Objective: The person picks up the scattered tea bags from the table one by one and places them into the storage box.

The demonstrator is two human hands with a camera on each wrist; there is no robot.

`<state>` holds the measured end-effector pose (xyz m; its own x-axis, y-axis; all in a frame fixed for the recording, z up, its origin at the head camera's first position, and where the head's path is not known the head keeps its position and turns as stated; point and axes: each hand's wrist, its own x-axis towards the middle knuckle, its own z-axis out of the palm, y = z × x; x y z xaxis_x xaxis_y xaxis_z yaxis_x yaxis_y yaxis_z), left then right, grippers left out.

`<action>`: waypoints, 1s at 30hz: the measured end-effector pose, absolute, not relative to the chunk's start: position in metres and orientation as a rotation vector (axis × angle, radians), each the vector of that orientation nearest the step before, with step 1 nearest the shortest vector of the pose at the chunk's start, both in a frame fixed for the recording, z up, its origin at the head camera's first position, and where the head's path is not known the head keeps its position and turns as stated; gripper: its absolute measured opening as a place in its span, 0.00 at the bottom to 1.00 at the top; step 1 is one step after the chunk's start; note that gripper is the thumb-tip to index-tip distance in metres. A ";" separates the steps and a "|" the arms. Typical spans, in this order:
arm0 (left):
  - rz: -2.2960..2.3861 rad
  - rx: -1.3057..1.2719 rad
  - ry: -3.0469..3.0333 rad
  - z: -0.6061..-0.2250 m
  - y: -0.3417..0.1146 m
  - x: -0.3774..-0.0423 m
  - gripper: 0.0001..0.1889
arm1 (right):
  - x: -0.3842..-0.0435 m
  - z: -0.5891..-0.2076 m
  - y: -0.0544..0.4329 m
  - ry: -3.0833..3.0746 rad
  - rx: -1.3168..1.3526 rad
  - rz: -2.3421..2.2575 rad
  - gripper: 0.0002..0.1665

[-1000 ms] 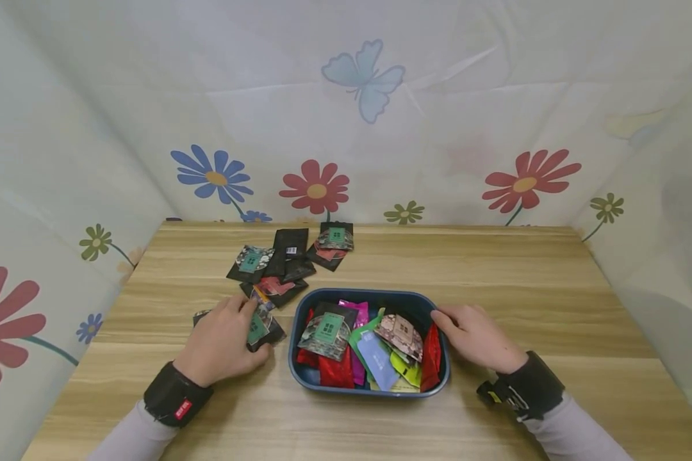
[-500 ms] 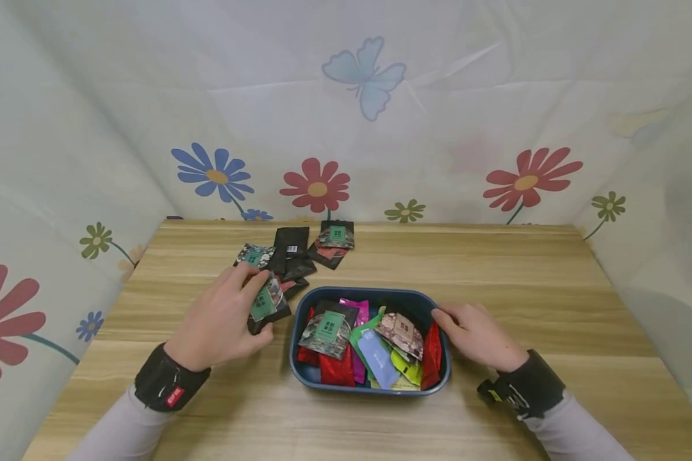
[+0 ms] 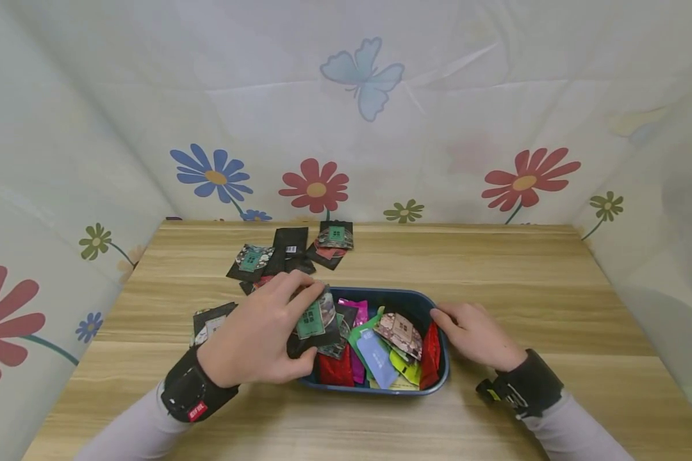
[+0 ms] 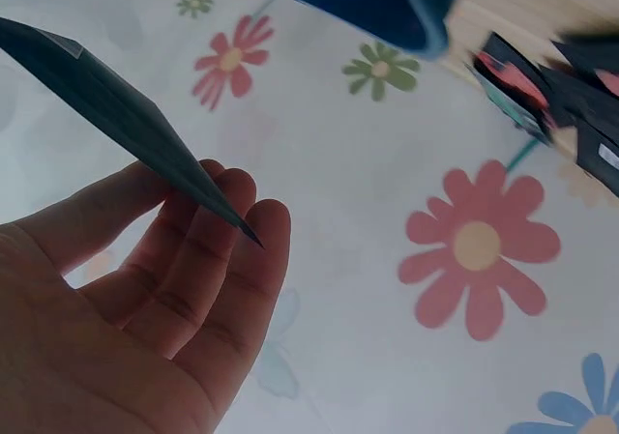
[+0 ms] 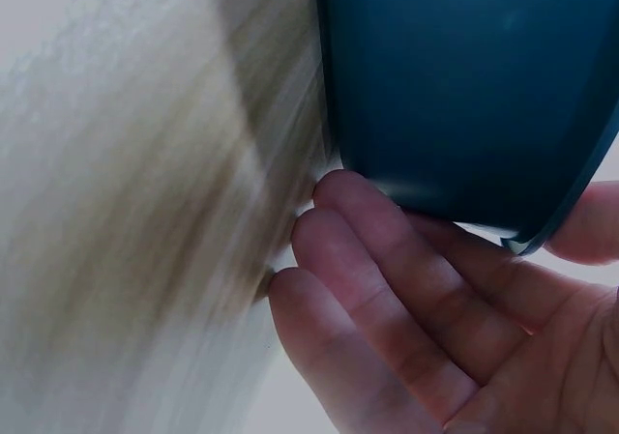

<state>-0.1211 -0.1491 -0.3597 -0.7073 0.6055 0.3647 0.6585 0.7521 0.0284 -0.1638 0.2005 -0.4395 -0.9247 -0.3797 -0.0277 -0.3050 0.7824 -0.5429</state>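
My left hand [image 3: 265, 330] pinches a black sachet [image 3: 314, 320] with a green label between thumb and fingers. It hangs over the left end of a blue oblong bin [image 3: 403, 292], covering part of that end. In the left wrist view the sachet [image 4: 126, 105] appears nearly edge-on. My right hand [image 3: 478, 336] grips the bin's right end, thumb at the rim and the other fingers along the outer wall [image 5: 464, 86]. Inside the bin are a red packet [image 3: 336, 371], a light blue packet [image 3: 377, 358], a pink-labelled sachet [image 3: 402, 330] and several other colourful ones.
Behind and left of the bin, several black sachets lie loosely piled, among them a green-labelled one [image 3: 252, 259] and one with a barcode [image 3: 291, 240]. Another pair [image 3: 331, 243] overlaps near the back edge. A sachet [image 3: 210, 320] lies left of my left hand. Flowered cloth [image 3: 438, 128] encloses the wooden table.
My left hand has picked up the green-labelled black sachet from the table and carried it right, over the bin's left end. My right hand has stayed at the bin's right end.
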 end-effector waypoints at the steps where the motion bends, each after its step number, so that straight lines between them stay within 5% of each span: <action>1: -0.226 -0.998 -2.615 -0.359 -0.146 -0.120 0.43 | -0.164 -0.439 0.200 2.835 -0.548 -0.830 0.20; 8: -0.248 -1.108 -2.599 -0.363 -0.135 -0.116 0.42 | -0.164 -0.438 0.199 2.822 -0.552 -0.840 0.19; 16: -0.250 -1.151 -2.714 -0.379 -0.138 -0.113 0.61 | -0.164 -0.438 0.200 2.830 -0.555 -0.838 0.18; 30: -0.190 -0.790 -2.874 -0.416 -0.218 -0.118 0.60 | -0.164 -0.439 0.200 2.828 -0.555 -0.850 0.19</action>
